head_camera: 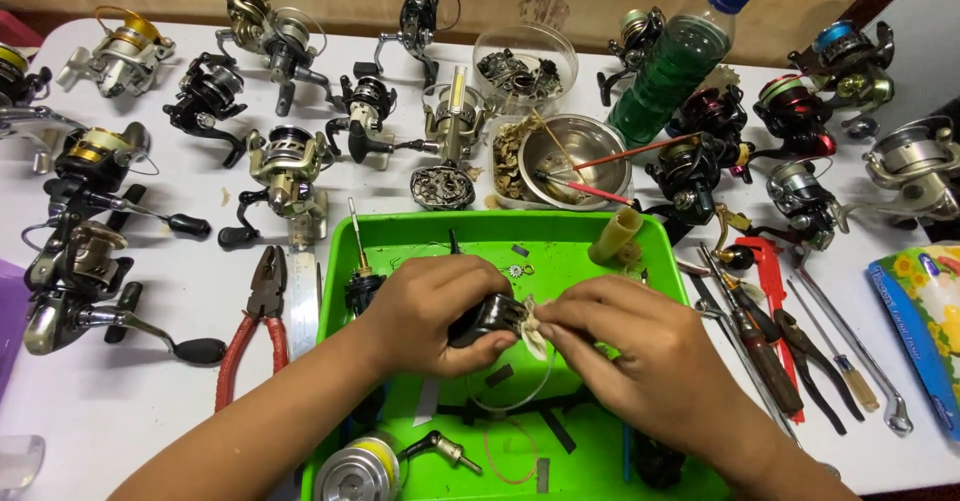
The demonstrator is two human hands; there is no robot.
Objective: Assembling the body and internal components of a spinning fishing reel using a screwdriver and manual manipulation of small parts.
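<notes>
Over a green tray (660, 251), my left hand (430, 311) grips a small black reel body (490, 318). My right hand (625, 336) pinches a small pale wad of cloth or paper (532, 323) against the reel body's right side. Both hands meet at the tray's middle. Loose small parts lie in the tray: a tiny gear (516, 271), a black shaft assembly (360, 281), a spool (355, 469) and a handle piece (445, 448) at the near edge. A yellowish tube (615, 236) stands at the tray's far right corner.
Many fishing reels (285, 166) lie across the white table. Red-handled pliers (258, 326) rest left of the tray. Screwdrivers, pliers and a wrench (790, 346) lie to the right. Behind the tray stand a metal bowl (585, 156), a clear tub (525, 66) and a green bottle (680, 56).
</notes>
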